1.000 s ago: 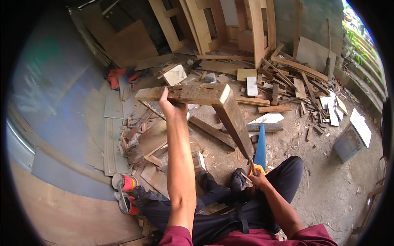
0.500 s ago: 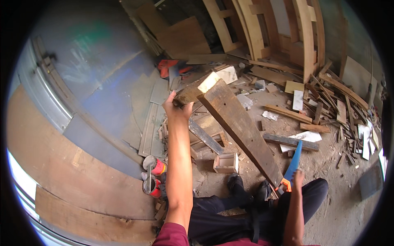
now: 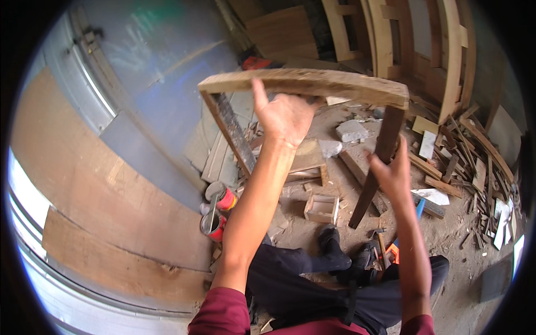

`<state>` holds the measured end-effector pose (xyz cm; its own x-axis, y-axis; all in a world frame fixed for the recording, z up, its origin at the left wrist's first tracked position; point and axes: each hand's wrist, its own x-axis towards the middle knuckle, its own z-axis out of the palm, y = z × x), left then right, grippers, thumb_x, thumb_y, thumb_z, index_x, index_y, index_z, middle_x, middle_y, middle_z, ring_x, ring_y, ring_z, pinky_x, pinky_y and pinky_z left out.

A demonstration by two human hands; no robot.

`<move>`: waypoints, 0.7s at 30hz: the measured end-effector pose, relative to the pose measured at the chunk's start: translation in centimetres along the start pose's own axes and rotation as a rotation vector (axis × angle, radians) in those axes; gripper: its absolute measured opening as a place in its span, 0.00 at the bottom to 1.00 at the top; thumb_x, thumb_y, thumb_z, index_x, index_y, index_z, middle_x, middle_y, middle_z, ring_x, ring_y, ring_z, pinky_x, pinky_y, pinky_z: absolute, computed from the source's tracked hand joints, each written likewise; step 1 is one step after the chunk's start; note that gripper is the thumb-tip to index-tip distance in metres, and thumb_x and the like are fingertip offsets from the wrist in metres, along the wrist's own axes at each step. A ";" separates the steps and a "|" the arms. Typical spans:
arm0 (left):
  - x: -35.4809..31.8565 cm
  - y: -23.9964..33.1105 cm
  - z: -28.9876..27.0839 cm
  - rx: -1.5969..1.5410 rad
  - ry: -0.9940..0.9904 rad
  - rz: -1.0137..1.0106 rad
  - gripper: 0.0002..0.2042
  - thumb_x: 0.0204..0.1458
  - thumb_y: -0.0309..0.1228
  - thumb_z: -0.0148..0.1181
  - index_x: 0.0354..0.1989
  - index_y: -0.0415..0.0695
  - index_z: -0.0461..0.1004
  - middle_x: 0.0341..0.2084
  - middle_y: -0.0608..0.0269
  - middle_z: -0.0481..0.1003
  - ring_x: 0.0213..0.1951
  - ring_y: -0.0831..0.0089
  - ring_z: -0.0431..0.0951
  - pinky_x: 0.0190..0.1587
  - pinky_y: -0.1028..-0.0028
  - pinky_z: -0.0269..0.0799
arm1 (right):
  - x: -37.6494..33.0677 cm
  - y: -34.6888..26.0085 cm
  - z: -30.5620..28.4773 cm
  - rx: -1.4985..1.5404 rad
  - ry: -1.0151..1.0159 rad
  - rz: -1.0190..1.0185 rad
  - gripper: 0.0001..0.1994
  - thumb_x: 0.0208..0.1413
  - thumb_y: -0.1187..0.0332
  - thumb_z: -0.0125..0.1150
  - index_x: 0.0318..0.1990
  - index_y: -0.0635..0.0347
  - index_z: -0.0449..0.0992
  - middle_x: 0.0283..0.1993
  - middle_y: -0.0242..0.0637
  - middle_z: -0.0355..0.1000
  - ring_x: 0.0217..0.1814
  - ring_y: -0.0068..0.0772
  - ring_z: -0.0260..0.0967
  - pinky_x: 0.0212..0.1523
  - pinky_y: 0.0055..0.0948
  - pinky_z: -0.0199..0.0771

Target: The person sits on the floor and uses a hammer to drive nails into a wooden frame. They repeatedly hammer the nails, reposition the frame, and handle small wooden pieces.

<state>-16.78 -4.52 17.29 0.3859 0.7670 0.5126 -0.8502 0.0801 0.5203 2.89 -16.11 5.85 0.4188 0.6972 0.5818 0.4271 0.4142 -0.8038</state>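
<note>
I hold up a three-sided wooden frame, made of a thick top board and two legs. My left hand grips the top board near its middle, the thumb against the near face and the fingers hidden behind. My right hand is wrapped round the dark right leg. The left leg slants down behind my left forearm. Below my right forearm, a handsaw with an orange handle and blue blade lies by my feet, partly hidden. Beside it is a hammer.
A small wooden box stands on the floor ahead of my shoes. Red paint cans are at the left. Wood offcuts pile up on the right, and tall wooden frames lean at the back. Rubble lies beyond.
The frame has turned, its top board now spanning across in front of me. My right hand has moved from beside the saw up to the right leg; my left hand is now at mid-board.
</note>
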 end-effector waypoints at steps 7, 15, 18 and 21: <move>-1.1 1.3 -4.1 0.292 -0.135 -0.094 0.58 0.52 0.74 0.39 0.72 0.31 0.28 0.73 0.42 0.36 0.75 0.55 0.39 0.66 0.39 0.57 | 6.8 10.5 0.2 0.051 -0.041 -0.268 0.29 0.49 0.71 0.67 0.60 0.62 0.64 0.39 0.39 0.74 0.40 0.31 0.72 0.43 0.31 0.74; -3.2 -3.9 -11.1 0.202 0.116 -0.080 0.55 0.58 0.67 0.42 0.71 0.31 0.23 0.72 0.35 0.29 0.75 0.47 0.33 0.68 0.43 0.56 | 6.3 18.0 1.3 -0.152 -0.153 0.134 0.29 0.46 0.66 0.69 0.59 0.57 0.69 0.47 0.43 0.78 0.50 0.36 0.77 0.51 0.34 0.75; -3.7 -5.5 -13.0 0.223 0.308 -0.055 0.50 0.60 0.62 0.47 0.71 0.32 0.32 0.72 0.36 0.36 0.74 0.47 0.36 0.68 0.45 0.59 | 5.6 19.3 2.1 -0.187 -0.164 0.173 0.33 0.45 0.66 0.70 0.62 0.55 0.67 0.48 0.43 0.78 0.50 0.39 0.78 0.51 0.35 0.76; -3.6 -5.9 -16.6 0.318 0.192 -0.101 0.47 0.60 0.59 0.51 0.71 0.34 0.36 0.71 0.38 0.39 0.74 0.48 0.39 0.67 0.47 0.61 | 5.3 19.9 3.4 -0.198 -0.210 0.218 0.37 0.44 0.64 0.71 0.64 0.54 0.64 0.48 0.46 0.78 0.50 0.40 0.78 0.50 0.36 0.77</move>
<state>-19.09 2.81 1.01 0.3623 0.8730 0.3266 -0.6460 -0.0174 0.7631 10.89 -2.17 -7.54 0.3524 0.8702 0.3444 0.5010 0.1354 -0.8548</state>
